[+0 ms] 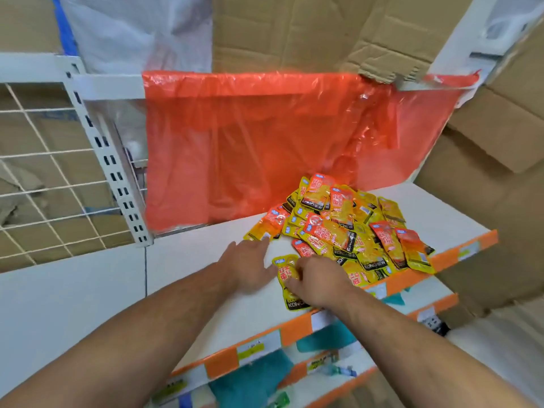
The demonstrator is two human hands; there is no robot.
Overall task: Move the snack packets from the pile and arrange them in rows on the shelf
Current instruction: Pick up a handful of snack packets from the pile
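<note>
Near the front edge of the white shelf (182, 254), a single packet (287, 270) lies apart from the pile (347, 228), with its length running from front to back. It is a small flat pouch, glossy yellow, with a red-orange panel of lettering across its middle, a small pale blue patch at its far end and a black band with white letters at the end nearest the edge.

The right hand (318, 284) lies over the right side of this packet. Its fingers (293, 283) are bent down and grip the packet; whether the thumb is under it cannot be told. The left hand (250, 266) lies palm down on the bare shelf just left of the packet, fingers straight and close together, pointing toward the back edge, holding nothing.

The pile sits behind and to the right, spreading from mid-shelf to the front edge on the right side. Its packets are of the same kind, yellow and orange-red with black bands, heaped at all angles and overlapping.

An orange plastic sheet (265, 142) hangs along the back edge of the shelf, with cardboard (294, 30) above it and a white wire grid (44, 187) to the left. An orange strip with paper labels (294, 331) faces the front edge.
</note>
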